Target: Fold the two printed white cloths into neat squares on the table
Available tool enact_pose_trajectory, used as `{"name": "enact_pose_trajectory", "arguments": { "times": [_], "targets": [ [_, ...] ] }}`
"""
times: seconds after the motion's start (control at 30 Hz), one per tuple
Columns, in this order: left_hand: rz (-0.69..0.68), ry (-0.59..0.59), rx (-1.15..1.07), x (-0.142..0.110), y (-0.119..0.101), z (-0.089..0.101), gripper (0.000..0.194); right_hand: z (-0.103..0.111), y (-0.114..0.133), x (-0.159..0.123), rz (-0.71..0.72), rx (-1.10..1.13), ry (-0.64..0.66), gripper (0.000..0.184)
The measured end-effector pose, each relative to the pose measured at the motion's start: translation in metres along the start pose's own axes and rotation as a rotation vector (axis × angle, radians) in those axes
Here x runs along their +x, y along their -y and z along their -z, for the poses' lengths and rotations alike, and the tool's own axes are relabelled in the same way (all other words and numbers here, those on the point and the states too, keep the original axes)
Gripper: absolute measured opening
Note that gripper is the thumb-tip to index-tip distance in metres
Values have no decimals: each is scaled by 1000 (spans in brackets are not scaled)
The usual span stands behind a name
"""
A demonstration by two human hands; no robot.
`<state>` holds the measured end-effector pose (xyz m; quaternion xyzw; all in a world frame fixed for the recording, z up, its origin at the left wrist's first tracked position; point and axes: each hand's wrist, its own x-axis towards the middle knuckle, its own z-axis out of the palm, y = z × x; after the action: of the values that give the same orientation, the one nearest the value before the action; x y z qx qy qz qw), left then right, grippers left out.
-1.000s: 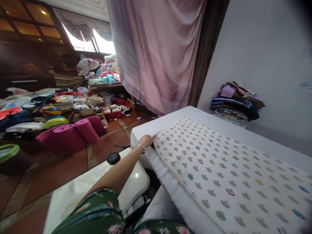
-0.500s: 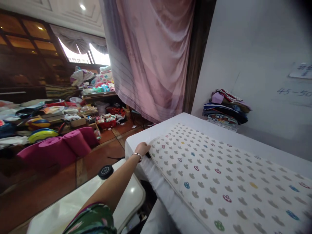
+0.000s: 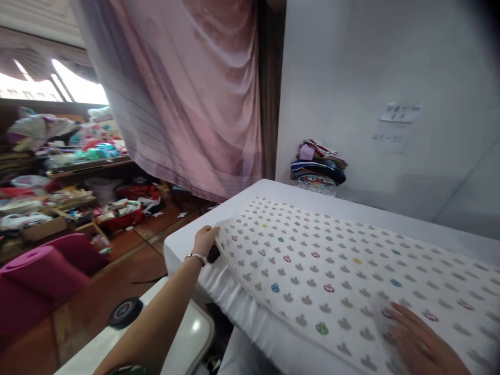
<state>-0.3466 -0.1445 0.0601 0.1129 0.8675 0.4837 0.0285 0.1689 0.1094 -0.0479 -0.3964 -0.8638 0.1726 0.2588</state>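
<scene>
A white mat (image 3: 297,260) patterned with grey, red, blue, green and yellow shapes lies spread over a white-covered table (image 3: 250,195). Its near left corner is pinched by my left hand (image 3: 205,241), which wears a bracelet (image 3: 198,258). Something dark, too hidden to name, shows just under that hand. Over the mat at the lower right is my right hand (image 3: 420,333), blurred by motion. Its fingers look stretched out and partly apart, with nothing visible in them. I cannot tell whether they touch the cloth.
Left of the table, a white surface (image 3: 191,323) bears a round black object (image 3: 125,312). Pink rolled mats (image 3: 35,271) and cluttered boxes cover the floor behind. A pink curtain (image 3: 203,94) hangs beyond the table, and folded cloths (image 3: 318,166) are stacked against the wall.
The view has turned to the right. My right hand has come into sight over the mat, while my left hand still holds the corner.
</scene>
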Motion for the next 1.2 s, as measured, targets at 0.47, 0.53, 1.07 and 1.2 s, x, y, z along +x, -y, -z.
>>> {"name": "enact_pose_trajectory", "arguments": {
  "times": [0.47, 0.53, 1.07, 1.2],
  "targets": [
    [-1273, 693, 521, -199, -115, -152, 17, -23, 155, 78, -623, 1557, 451, 36],
    [-1357, 805, 541, -224, -102, -162, 19, -26, 149, 71, -652, 1569, 516, 31],
    [-865, 1016, 262, -154, -136, -180, 40, -42, 152, 56, -520, 1383, 384, 43],
    [-751, 850, 492, -117, -170, -240, 32, -41, 158, 61, -285, 1222, 377, 49]
  ]
}}
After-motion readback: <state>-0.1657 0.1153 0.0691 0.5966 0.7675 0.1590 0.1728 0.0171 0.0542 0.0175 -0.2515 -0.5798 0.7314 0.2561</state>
